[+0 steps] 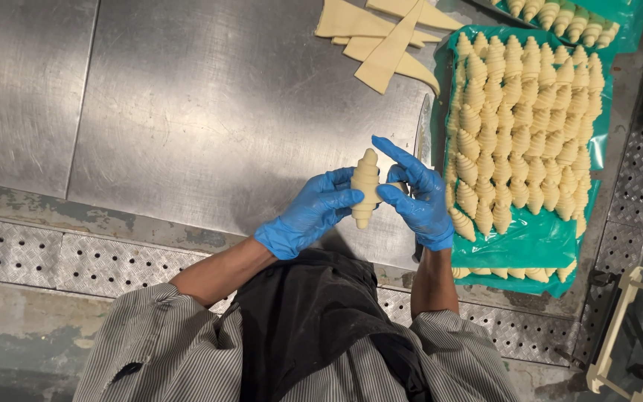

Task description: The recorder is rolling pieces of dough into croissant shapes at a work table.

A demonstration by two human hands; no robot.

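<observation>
The person stands at a steel worktable (187, 104) and holds 1 rolled, unbaked croissant (365, 187) upright in front of the body, above the table's near edge. Both hands wear blue gloves. The left hand (312, 214) curls its fingers around the left side of the roll, with the fingertips pressed against the dough near its middle. The right hand (418, 197) grips the right side with thumb and lower fingers, while its index finger points up and away from the dough, so this hand is only partly closed on the piece. The roll's pointed ends stick out above and below the 2 hands. Just to the right of the right hand lies a tray lined with a green plastic sheet (530, 242), packed with rows of shaped croissants (522, 126) lying close together; the near end of the sheet is bare. A second green-lined tray (623, 15) with more rolls shows at the top right corner. At the far side of the table, well apart from the hands, lie several flat triangles of cut dough (381, 37), overlapping one another. The person wears a striped shirt (150, 342) and a dark apron (314, 320).
</observation>
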